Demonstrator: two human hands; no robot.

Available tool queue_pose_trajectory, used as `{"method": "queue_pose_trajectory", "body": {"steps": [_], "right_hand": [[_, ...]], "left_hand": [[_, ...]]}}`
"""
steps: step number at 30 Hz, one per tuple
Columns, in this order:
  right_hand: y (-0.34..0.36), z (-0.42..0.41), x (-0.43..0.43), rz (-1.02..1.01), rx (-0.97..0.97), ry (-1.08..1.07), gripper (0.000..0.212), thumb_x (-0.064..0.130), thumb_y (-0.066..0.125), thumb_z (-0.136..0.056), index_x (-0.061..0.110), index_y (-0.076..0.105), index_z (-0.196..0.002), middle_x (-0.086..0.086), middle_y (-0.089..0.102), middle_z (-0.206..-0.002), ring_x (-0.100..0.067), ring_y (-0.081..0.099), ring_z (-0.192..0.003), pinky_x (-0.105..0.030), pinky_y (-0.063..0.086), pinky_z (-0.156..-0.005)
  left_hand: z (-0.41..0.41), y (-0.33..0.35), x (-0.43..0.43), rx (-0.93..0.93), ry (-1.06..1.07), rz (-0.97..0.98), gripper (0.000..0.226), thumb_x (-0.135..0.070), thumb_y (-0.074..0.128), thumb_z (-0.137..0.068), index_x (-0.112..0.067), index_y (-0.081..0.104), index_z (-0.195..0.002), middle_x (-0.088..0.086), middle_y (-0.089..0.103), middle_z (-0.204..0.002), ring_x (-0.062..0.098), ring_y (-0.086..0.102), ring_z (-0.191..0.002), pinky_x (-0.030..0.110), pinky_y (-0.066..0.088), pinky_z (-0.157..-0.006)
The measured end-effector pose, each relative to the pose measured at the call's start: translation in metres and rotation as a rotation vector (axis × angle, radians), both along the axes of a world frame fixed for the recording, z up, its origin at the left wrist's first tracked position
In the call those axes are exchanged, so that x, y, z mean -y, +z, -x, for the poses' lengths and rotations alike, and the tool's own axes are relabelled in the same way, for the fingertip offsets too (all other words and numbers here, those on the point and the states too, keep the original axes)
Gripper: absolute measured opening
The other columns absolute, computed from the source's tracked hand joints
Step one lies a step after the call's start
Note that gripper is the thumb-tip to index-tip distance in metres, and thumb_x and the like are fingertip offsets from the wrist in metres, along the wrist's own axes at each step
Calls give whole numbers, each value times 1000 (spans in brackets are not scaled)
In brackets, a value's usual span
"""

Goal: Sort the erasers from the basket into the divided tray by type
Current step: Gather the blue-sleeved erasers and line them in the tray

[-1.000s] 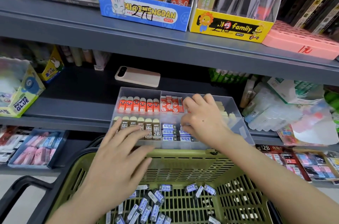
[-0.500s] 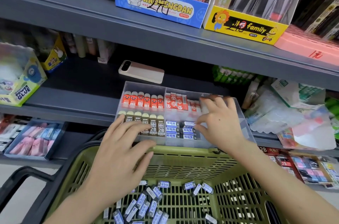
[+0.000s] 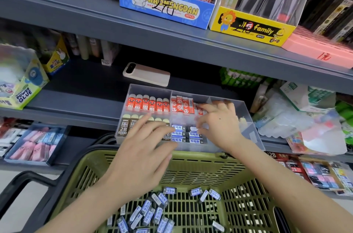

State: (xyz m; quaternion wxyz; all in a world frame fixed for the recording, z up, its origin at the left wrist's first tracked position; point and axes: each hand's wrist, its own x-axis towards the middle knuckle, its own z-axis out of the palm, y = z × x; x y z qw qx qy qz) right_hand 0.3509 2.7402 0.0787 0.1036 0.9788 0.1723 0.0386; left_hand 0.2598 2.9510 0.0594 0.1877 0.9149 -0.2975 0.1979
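The clear plastic divided tray [image 3: 254, 137] sits at the front edge of the grey metal shelf [image 3: 86, 99], with the olive-green slotted plastic basket [image 3: 191, 156] just below it, presumably to keep each transfer short; the left hand [image 3: 145, 156] hangs flat over the tray's front-left cell, fingers straight and spread, holding nothing; the right hand [image 3: 219, 126] reaches into the back middle cell, fingers curled at the end of the red-and-white sleeved erasers [image 3: 182, 106], likely squaring the row, though whether it pinches one I cannot tell; orange face-printed erasers [image 3: 146, 104] fill back left, brown 2B erasers [image 3: 123, 127] front left, stacked blue-labelled erasers [image 3: 178, 133] front middle; many loose blue-labelled erasers [image 3: 149, 211] lie on the basket floor.
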Motion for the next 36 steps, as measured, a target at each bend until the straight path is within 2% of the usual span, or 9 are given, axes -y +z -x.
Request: {"method": "queue_pose_trajectory", "body": {"steps": [5, 9, 14, 17, 24, 26, 29, 34, 36], "right_hand": [[1, 2, 0, 48, 2, 39, 10, 39, 66, -81, 40, 72, -89, 6, 44, -143, -29, 37, -129, -53, -3, -111], [3, -3, -6, 77, 12, 90, 6, 36, 67, -78, 32, 73, -79, 3, 41, -146, -28, 24, -139, -56, -8, -110], [5, -3, -6, 120, 98, 271, 15, 25, 84, -52, 22, 70, -55, -4, 68, -111, -31, 56, -118, -66, 24, -102], [6, -3, -7, 147, 162, 331, 20, 29, 86, -45, 21, 70, -53, -3, 70, -102, -30, 59, -114, -66, 28, -100], [22, 1, 2, 12, 159, 282, 15, 27, 83, -50, 21, 69, -53, -3, 71, -101, -32, 60, -111, -70, 27, -97], [25, 2, 3, -12, 75, 238, 6, 23, 75, -65, 20, 72, -62, -2, 66, -115, -31, 51, -123, -69, 15, -104], [14, 1, 5, 56, -30, 213, 25, 27, 49, -89, 18, 73, -89, 2, 46, -142, -23, 23, -141, -58, -14, -109], [16, 2, 6, 58, -12, 170, 19, 38, 62, -82, 25, 76, -83, 2, 50, -138, -25, 29, -138, -56, -13, -110], [14, 6, 5, 64, 17, 121, 24, 47, 73, -70, 24, 76, -72, -3, 62, -123, -31, 44, -128, -61, 2, -110]], "left_hand": [[-20, 10, 23, -77, -57, -236, 29, -37, 66, -80, -19, 72, -102, 0, 67, -114, 20, 58, -112, 41, 18, -117], [-35, 11, 38, -142, -58, -363, 42, -48, 53, -85, -19, 68, -111, -4, 66, -110, 19, 54, -108, 35, 19, -113], [-48, 1, 47, -171, -94, -378, 46, -53, 45, -87, -20, 63, -114, -8, 65, -108, 17, 44, -103, 32, 17, -100], [-50, -2, 47, -194, -97, -375, 46, -54, 45, -86, -22, 64, -113, -11, 66, -109, 16, 45, -102, 31, 14, -99], [-51, -4, 45, -207, -96, -368, 48, -56, 42, -86, -24, 65, -113, -11, 66, -110, 15, 44, -102, 30, 11, -100], [-51, -4, 45, -214, -99, -366, 48, -56, 42, -86, -25, 66, -113, -12, 66, -110, 15, 44, -102, 30, 12, -100], [-50, -4, 46, -215, -99, -361, 48, -56, 42, -86, -25, 66, -113, -12, 66, -108, 14, 44, -101, 30, 12, -100], [-50, -3, 45, -210, -98, -355, 48, -56, 43, -86, -24, 66, -115, -11, 66, -110, 16, 45, -103, 31, 11, -100], [-50, -3, 45, -210, -97, -352, 48, -56, 43, -86, -24, 66, -114, -11, 66, -111, 16, 45, -105, 31, 11, -100]]}}
